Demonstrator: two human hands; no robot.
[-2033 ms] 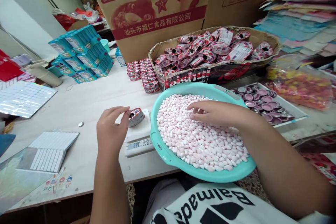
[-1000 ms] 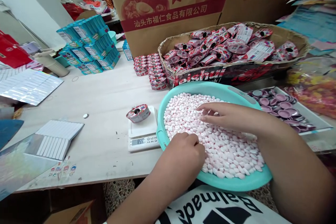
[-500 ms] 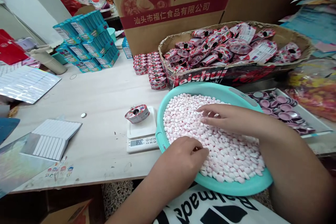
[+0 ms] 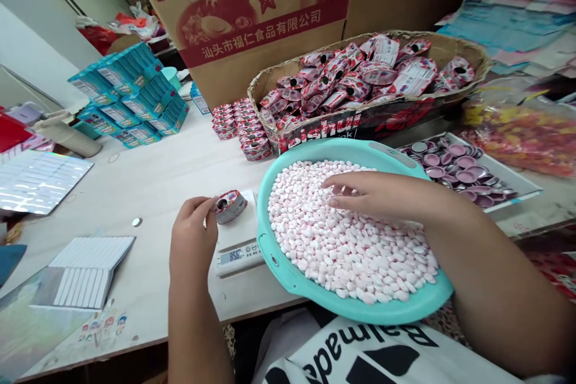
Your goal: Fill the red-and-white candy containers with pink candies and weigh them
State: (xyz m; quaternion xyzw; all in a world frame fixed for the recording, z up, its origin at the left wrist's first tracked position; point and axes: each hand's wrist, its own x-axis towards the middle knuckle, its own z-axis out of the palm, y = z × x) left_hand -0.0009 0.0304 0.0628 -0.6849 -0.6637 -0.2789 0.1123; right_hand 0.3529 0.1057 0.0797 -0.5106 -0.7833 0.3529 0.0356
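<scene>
A small printed box [image 4: 232, 206] with a round hole in its top lies on a white digital scale [image 4: 238, 261], whose display reads about 85.6. At the box's left end, my left hand [image 4: 191, 231] has its fingers bent together close to the hole; what they hold, if anything, is hidden. The turquoise basin [image 4: 265, 216] leans over the table edge towards me, filled with small pale pink candies [image 4: 310, 222]. My right hand [image 4: 355, 192] rests over these candies, palm down, its fingers loosely apart and holding nothing I can see.
Behind the basin stands a cut-down carton [image 4: 315, 132] full of similar boxes. Stacked boxes [image 4: 254, 147] sit left of it. A tray [image 4: 513, 198] of round lids is at the right. Turquoise packs [image 4: 130, 96], a loose lid [image 4: 137, 222] and folded sheets [image 4: 85, 270] occupy the left.
My left hand has left the candies in the basin and moved left to the box on the scale. The reading went from 85.5 to about 85.6. My right hand stays over the candies.
</scene>
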